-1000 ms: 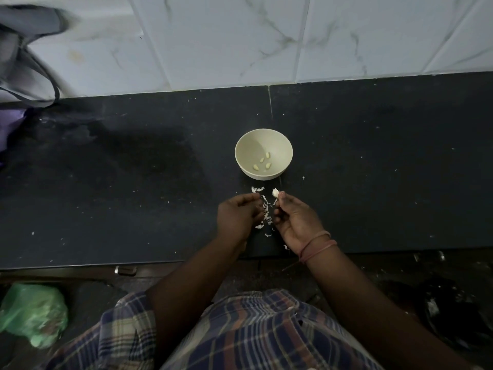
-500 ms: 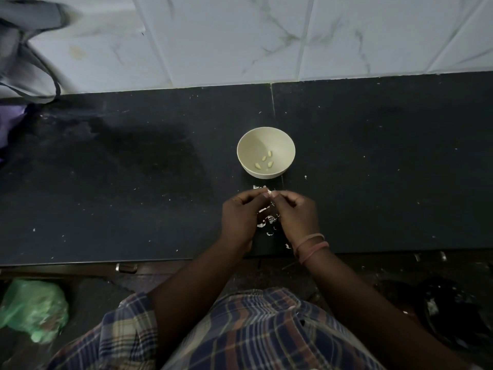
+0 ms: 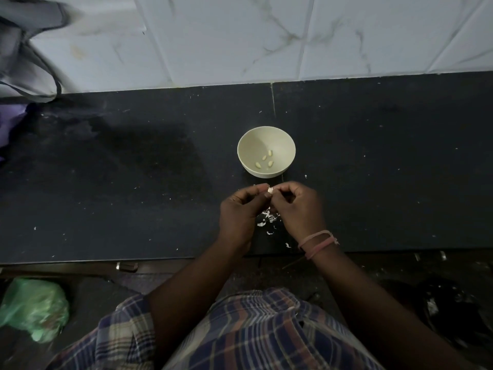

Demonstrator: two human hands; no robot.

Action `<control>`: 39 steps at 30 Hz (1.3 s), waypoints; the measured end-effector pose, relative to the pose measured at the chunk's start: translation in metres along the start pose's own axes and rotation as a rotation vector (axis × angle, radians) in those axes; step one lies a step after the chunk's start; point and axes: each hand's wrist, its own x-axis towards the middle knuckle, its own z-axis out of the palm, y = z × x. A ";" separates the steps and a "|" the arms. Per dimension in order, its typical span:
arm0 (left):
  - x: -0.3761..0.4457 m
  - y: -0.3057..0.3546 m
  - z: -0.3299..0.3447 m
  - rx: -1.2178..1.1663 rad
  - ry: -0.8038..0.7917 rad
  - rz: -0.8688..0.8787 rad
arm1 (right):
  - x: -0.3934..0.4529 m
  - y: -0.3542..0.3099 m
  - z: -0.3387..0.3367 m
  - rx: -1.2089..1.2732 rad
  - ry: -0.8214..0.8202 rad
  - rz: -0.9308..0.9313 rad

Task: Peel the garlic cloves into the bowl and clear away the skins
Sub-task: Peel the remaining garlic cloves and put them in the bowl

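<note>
My hands have closed together, both sets of fingers [image 3: 262, 187] pinching one clove [image 3: 269, 190] near the bowl [image 3: 241, 145], peeling under way.

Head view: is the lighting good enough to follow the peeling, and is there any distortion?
Head view: dim; both hands, left hand and right hand, read as dark shapes, but the pale clove and bowl stand out; wide-angle bends the counter edge.

Dim, underexposed overhead view. The white tiled wall [image 3: 240, 41] catches the most light; the black counter [image 3: 386, 161] and foreground sink into shadow. Wide-angle bending and soft blur at the edges.
</note>
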 end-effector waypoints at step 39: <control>0.004 0.014 -0.019 0.097 -0.089 0.015 | -0.009 -0.021 0.017 -0.022 0.084 0.045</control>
